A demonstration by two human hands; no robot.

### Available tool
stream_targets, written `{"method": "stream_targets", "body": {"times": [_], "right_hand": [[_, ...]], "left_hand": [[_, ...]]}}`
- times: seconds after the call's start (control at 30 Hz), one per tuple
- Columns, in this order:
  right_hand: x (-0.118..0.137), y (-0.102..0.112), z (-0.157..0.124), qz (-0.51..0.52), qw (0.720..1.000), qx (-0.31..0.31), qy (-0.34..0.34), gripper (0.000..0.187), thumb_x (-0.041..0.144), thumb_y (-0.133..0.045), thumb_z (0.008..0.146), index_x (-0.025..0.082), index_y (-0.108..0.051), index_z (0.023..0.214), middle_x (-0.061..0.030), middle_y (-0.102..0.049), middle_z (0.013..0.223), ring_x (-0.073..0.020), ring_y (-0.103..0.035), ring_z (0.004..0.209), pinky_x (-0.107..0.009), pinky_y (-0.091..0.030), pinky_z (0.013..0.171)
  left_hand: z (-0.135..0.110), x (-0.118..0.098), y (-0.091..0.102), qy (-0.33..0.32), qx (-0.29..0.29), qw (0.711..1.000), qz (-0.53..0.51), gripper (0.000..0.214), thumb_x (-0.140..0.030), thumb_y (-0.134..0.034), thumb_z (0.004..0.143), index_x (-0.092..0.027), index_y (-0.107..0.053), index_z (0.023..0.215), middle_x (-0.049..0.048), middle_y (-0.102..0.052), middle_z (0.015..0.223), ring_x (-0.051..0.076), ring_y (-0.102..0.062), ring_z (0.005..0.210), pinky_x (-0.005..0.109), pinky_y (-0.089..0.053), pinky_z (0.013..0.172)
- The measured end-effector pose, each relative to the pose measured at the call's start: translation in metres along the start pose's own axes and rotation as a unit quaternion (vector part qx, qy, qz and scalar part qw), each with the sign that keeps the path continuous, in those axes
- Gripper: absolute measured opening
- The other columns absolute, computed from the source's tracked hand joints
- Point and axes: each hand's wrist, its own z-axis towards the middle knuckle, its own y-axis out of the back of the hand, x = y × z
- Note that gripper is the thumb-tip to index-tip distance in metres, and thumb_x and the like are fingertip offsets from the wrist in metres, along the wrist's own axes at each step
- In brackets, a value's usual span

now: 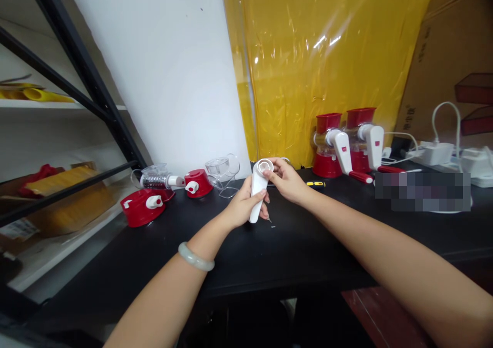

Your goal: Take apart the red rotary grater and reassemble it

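Above the black table, my left hand is wrapped round the shaft of a white crank handle, its thumb lying across the front. The handle stands nearly upright, its round hollow end on top. My right hand grips that round end, with the thumb at the ring's opening and the fingers behind. Whether a small part sits inside the ring I cannot tell. To the left are two red grater bases, a metal grating drum and a clear plastic housing.
Two assembled red-and-white rotary graters stand at the back right. A yellow-and-black screwdriver handle lies behind my right wrist. White chargers and cables are at the far right. A black-framed shelf borders the left side.
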Motion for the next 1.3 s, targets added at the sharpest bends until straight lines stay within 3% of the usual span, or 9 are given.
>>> {"method": "stream_targets", "body": {"times": [0.17, 0.33, 0.47, 0.57, 0.7, 0.8, 0.93, 1.3], "right_hand": [[0.003, -0.005, -0.002, -0.025, 0.999, -0.023, 0.025, 0.038, 0.049, -0.064, 0.081, 0.022, -0.051, 0.103, -0.0082, -0.068, 0.100, -0.0188, -0.066, 0.094, -0.037, -0.054, 0.083], [0.003, -0.002, 0.002, -0.005, 0.998, -0.061, 0.031, 0.041, 0.053, -0.063, 0.081, 0.022, -0.051, 0.105, -0.0091, -0.067, 0.105, -0.0196, -0.065, 0.097, -0.037, -0.054, 0.085], [-0.003, 0.007, 0.008, -0.013, 0.996, -0.089, 0.016, 0.042, 0.056, -0.057, 0.083, 0.023, -0.051, 0.108, -0.0096, -0.067, 0.107, -0.0209, -0.065, 0.097, -0.037, -0.056, 0.078], [-0.005, 0.011, 0.009, 0.018, 0.995, -0.097, -0.024, 0.045, 0.058, -0.059, 0.081, 0.023, -0.051, 0.108, -0.0088, -0.068, 0.103, -0.0211, -0.065, 0.094, -0.035, -0.057, 0.072], [0.000, 0.008, 0.008, 0.096, 0.989, -0.093, -0.063, 0.049, 0.056, -0.067, 0.075, 0.024, -0.050, 0.108, -0.0066, -0.068, 0.105, -0.0192, -0.066, 0.090, -0.032, -0.056, 0.071], [0.003, 0.004, 0.004, 0.127, 0.987, -0.029, -0.093, 0.052, 0.052, -0.074, 0.069, 0.023, -0.051, 0.105, -0.0050, -0.070, 0.100, -0.0192, -0.067, 0.086, -0.035, -0.056, 0.073], [0.002, -0.002, -0.002, 0.098, 0.988, 0.037, -0.114, 0.052, 0.033, -0.086, 0.056, 0.020, -0.058, 0.097, -0.0044, -0.071, 0.091, -0.0207, -0.068, 0.087, -0.038, -0.052, 0.085], [0.002, -0.009, -0.004, 0.165, 0.980, -0.007, -0.115, 0.049, 0.032, -0.087, 0.053, 0.020, -0.058, 0.090, -0.0022, -0.072, 0.080, -0.0193, -0.067, 0.076, -0.035, -0.052, 0.074]], "left_hand": [[0.000, -0.005, 0.002, 0.007, 0.009, 1.000, 0.008, 0.056, -0.041, -0.066, 0.082, -0.022, -0.034, 0.123, -0.0018, -0.062, 0.079, 0.015, -0.068, 0.060, 0.031, -0.057, 0.060], [0.002, -0.006, 0.006, -0.020, -0.037, 0.997, 0.063, 0.046, -0.046, -0.068, 0.079, -0.013, -0.050, 0.105, 0.0079, -0.069, 0.083, 0.021, -0.070, 0.081, 0.035, -0.054, 0.078], [0.003, -0.005, 0.013, -0.019, 0.005, 0.983, 0.182, 0.042, -0.046, -0.064, 0.082, -0.011, -0.058, 0.104, 0.0112, -0.072, 0.086, 0.020, -0.067, 0.083, 0.033, -0.048, 0.079], [0.002, -0.002, 0.015, -0.025, 0.028, 0.977, 0.208, 0.039, -0.045, -0.060, 0.085, -0.011, -0.058, 0.105, 0.0089, -0.071, 0.083, 0.019, -0.065, 0.084, 0.034, -0.045, 0.085], [0.002, 0.002, 0.016, -0.056, 0.009, 0.967, 0.248, 0.037, -0.047, -0.055, 0.088, -0.013, -0.056, 0.105, 0.0054, -0.069, 0.080, 0.017, -0.062, 0.080, 0.031, -0.043, 0.081], [0.004, 0.003, 0.018, -0.081, -0.006, 0.970, 0.231, 0.038, -0.048, -0.053, 0.089, -0.014, -0.056, 0.106, 0.0040, -0.067, 0.078, 0.016, -0.059, 0.076, 0.028, -0.041, 0.076], [0.006, 0.004, 0.021, -0.092, -0.012, 0.972, 0.215, 0.034, -0.045, -0.054, 0.089, -0.013, -0.058, 0.099, 0.0036, -0.066, 0.076, 0.014, -0.054, 0.070, 0.026, -0.038, 0.070], [0.005, 0.001, 0.013, -0.088, -0.054, 0.972, 0.210, 0.034, -0.043, -0.057, 0.087, -0.011, -0.063, 0.098, 0.0061, -0.069, 0.078, 0.013, -0.050, 0.065, 0.025, -0.036, 0.065]]}}
